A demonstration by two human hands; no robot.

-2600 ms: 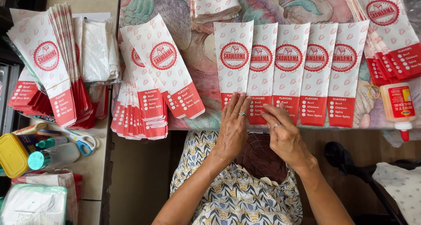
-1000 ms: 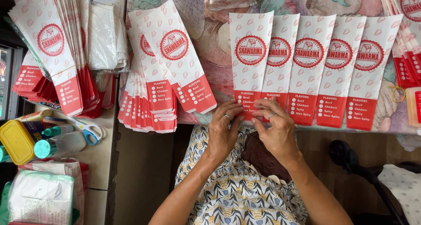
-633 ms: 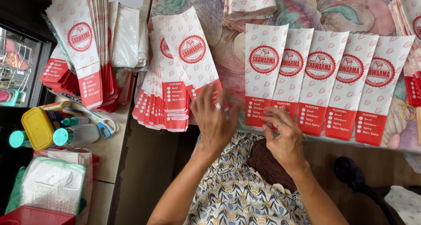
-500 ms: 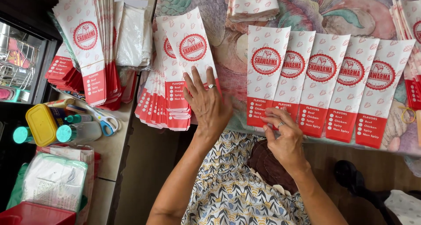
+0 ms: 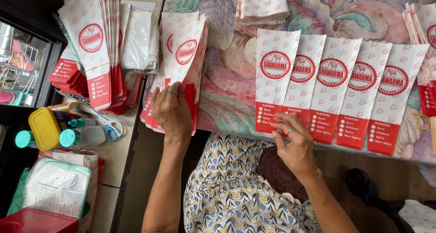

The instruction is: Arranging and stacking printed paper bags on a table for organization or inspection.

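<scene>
My left hand [image 5: 171, 111] lies flat on the lower end of a fanned stack of white-and-red paper sleeves [image 5: 184, 46] at the table's left edge, fingers spread over the top sleeve. My right hand [image 5: 293, 140] rests its fingertips on the red bottom strips of the leftmost sleeves in a row of several overlapping sleeves [image 5: 334, 85], laid side by side on the floral tablecloth [image 5: 227, 78]. Each sleeve has a round red emblem and a red band at its lower end.
Another fanned sleeve pile [image 5: 91, 46] lies on the side counter at left, with scissors [image 5: 109, 126], a yellow-lidded box [image 5: 44, 128] and teal-capped bottles [image 5: 81, 137]. More sleeve stacks sit at top centre [image 5: 263, 3] and far right [image 5: 424, 19]. A red bin [image 5: 36, 221] is lower left.
My left hand left the row of sleeves and moved left onto the fanned stack. My right hand stayed on the row's lower edge. The view shifted rightward and tilted.
</scene>
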